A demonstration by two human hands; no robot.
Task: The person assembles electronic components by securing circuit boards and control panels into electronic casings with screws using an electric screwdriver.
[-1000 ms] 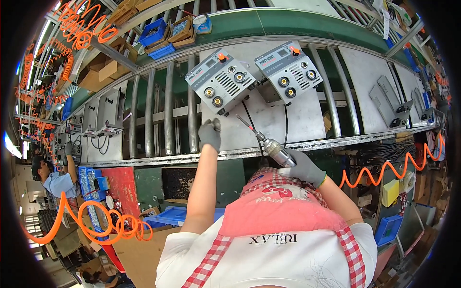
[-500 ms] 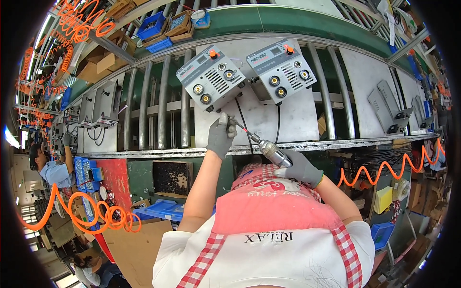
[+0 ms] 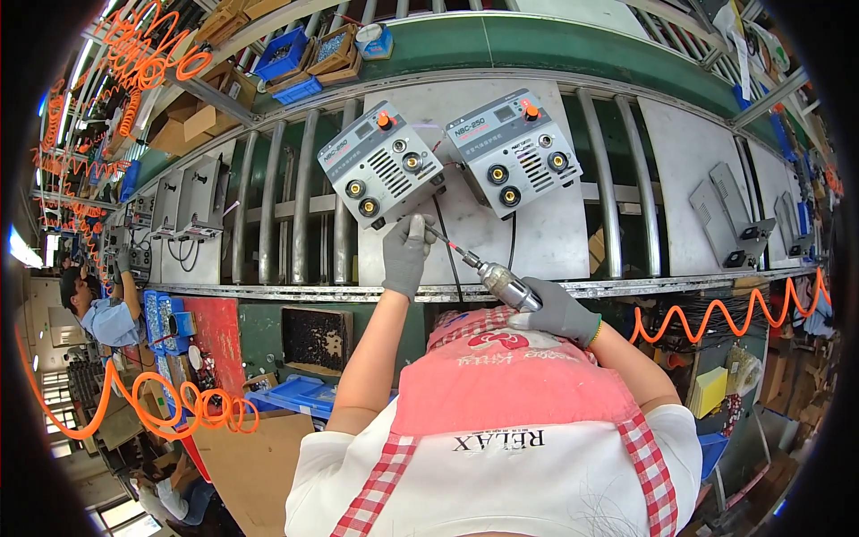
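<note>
My right hand (image 3: pixel 557 313), in a grey glove, is wrapped round a metal power screwdriver (image 3: pixel 508 286) with a long thin bit. The bit points up and to the left. My gloved left hand (image 3: pixel 407 255) is closed in a pinch at the bit's far end. Whatever lies between its fingertips is too small to make out. Just beyond my left hand stands a grey welding machine (image 3: pixel 380 166) with an orange knob and brass sockets, tilted in view. A second welding machine (image 3: pixel 514 152) of the same kind stands to its right. Black cables (image 3: pixel 514 242) hang from them toward me.
Both machines stand on a pale board (image 3: pixel 564 242) over metal rollers (image 3: pixel 304 197). Bent grey panels (image 3: pixel 734 219) lie at right, metal housings (image 3: pixel 192 201) at left. A tray of small black parts (image 3: pixel 318 340) sits nearer me. Orange coiled hoses (image 3: pixel 734 322) hang both sides. A co-worker (image 3: pixel 107 313) works far left.
The welding machines sit slightly lower and further left in the picture, as the view has shifted a little. Both hands keep nearly the same pose on the screwdriver and at its bit tip.
</note>
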